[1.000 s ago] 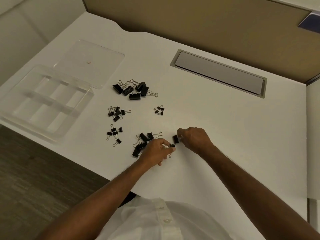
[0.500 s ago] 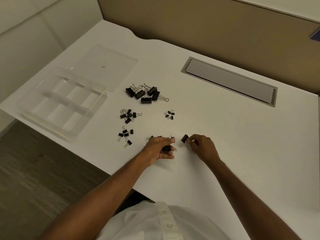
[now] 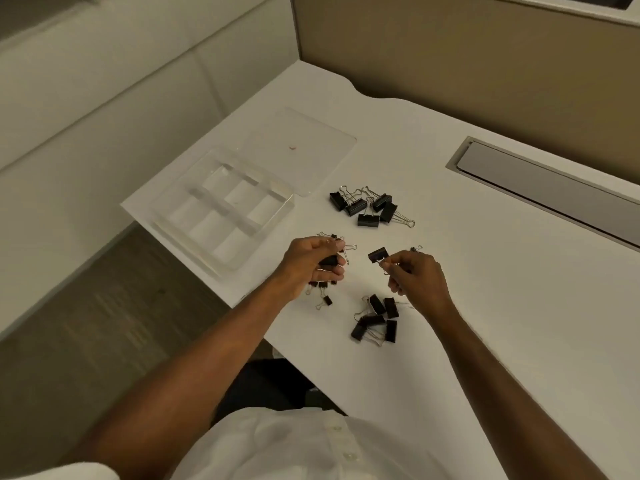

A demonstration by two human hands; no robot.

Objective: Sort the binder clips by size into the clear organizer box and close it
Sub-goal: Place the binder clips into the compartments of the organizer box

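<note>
- Head view, worktop (image 3: 485, 306): both my hands, which a second ago were down among the medium clips at the near edge, are now lifted clear of the surface, each carrying a clip.
- Left hand (image 3: 313, 263): fingers curled round a black binder clip (image 3: 329, 260), its wire handles sticking out towards the right; whether more than one clip is in that fist cannot be told.
- Right hand (image 3: 415, 275): thumb and forefinger pinch the wire handle of a second medium clip (image 3: 378, 254), which hangs to the left of the fingers.
- Medium pile (image 3: 377, 318): left behind on the worktop, below and between the hands.
- Large clips (image 3: 369, 207): unmoved, beyond the hands.
- Small clips (image 3: 323, 292): partly hidden under my left hand.
- Clear organizer box (image 3: 221, 209): open at the left corner of the worktop, all compartments showing no clips, its lid (image 3: 308, 150) lying flat just behind it.
- Reading: sorting has shifted from grouping on the surface to carrying; the first deposit into the box is, I judge, the step in hand, and closing is far off.
</note>
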